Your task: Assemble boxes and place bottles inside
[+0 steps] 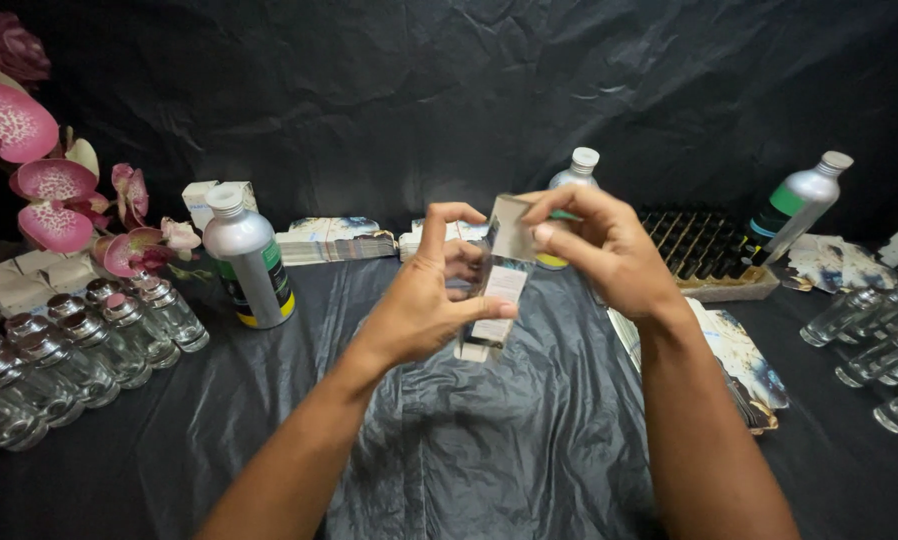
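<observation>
Hands: both raised over the middle of the worktop [489, 470], meeting around one small carton.
Left hand [424, 300]: closed on the lower half of the narrow carton [497, 290], thumb across its front, forefinger arched above.
Right hand [599, 245]: fingertips pinched on the carton's open top flap [511, 225].
Carton: upright, slightly tilted, held in the air between the two hands; blurred, so what it holds cannot be told.
Worktop: covered with a wrinkled black sheet.
Left side: silver bottle with white cap [249, 255] standing; a cluster of small clear glass bottles [79, 345] with silver caps nearer the edge; pink orchid blooms [39, 170] behind them.
Right side: another silver bottle [799, 205] leaning, a tray of dark vials [704, 245], more glass bottles [879, 350] lying down.
Back: third silver bottle [577, 175] behind the hands, stacks of flat printed cartons [334, 238].
</observation>
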